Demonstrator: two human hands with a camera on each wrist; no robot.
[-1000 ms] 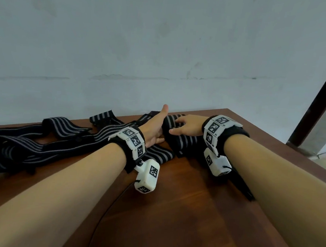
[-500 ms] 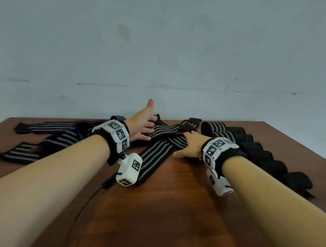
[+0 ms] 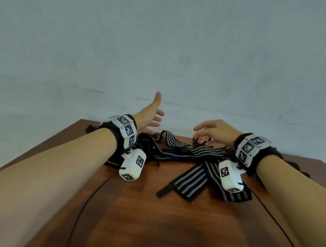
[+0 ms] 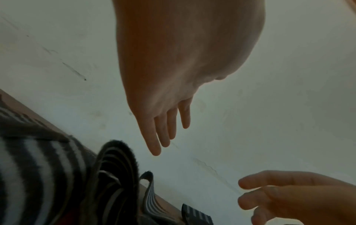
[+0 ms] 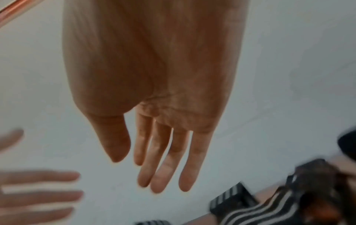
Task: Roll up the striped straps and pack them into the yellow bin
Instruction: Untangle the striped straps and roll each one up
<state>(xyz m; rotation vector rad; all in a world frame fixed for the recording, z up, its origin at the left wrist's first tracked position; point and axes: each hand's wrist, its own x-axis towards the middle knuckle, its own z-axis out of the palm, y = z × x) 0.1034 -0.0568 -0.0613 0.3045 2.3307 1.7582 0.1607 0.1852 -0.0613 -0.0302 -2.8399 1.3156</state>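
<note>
Two hands float above the straps (image 3: 177, 153) in the middle of the frame. The left hand (image 3: 149, 116) and the right hand (image 3: 213, 130) have loose, spread fingers and hold nothing, maybe to pick one strap. No bin shows

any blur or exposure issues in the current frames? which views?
Head view: fairly sharp, evenly lit, wide-angle stretch on the forearms; striped straps readable on the table. Left wrist view: dim, left hand underexposed against the pale wall. Right wrist view: motion blur, worst on the straps and the left hand's fingers; right hand softer but legible.
</note>
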